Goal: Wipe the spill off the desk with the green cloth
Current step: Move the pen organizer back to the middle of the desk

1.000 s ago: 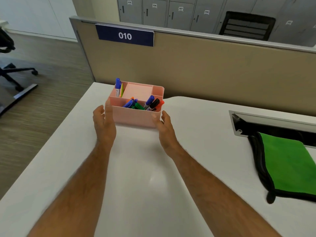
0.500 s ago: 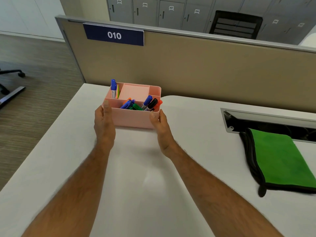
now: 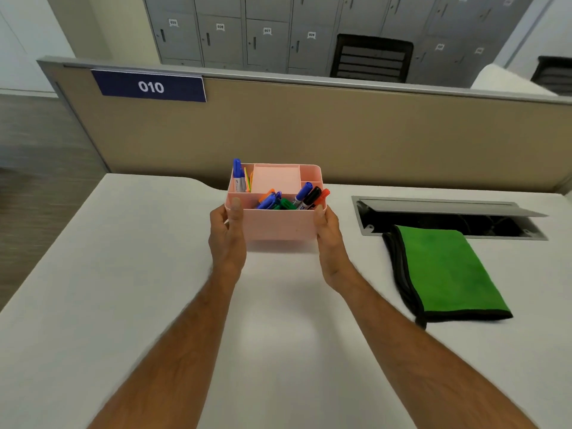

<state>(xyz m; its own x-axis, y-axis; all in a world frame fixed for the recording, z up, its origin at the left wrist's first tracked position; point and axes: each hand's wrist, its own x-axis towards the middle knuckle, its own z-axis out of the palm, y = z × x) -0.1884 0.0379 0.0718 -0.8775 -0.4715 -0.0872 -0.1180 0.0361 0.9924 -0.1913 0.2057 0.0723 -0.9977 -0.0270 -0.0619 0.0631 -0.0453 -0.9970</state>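
Green cloth (image 3: pixel 445 274), pink organizer (image 3: pixel 278 224)

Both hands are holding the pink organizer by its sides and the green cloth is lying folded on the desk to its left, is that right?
Not quite. The head view shows the green cloth lying folded to the right of the pink organizer, not left. The left hand and right hand do hold its sides.

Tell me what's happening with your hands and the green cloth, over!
Left hand and right hand grip pink organizer by its sides. Green cloth folded on desk, untouched, right of organizer. No spill visible.
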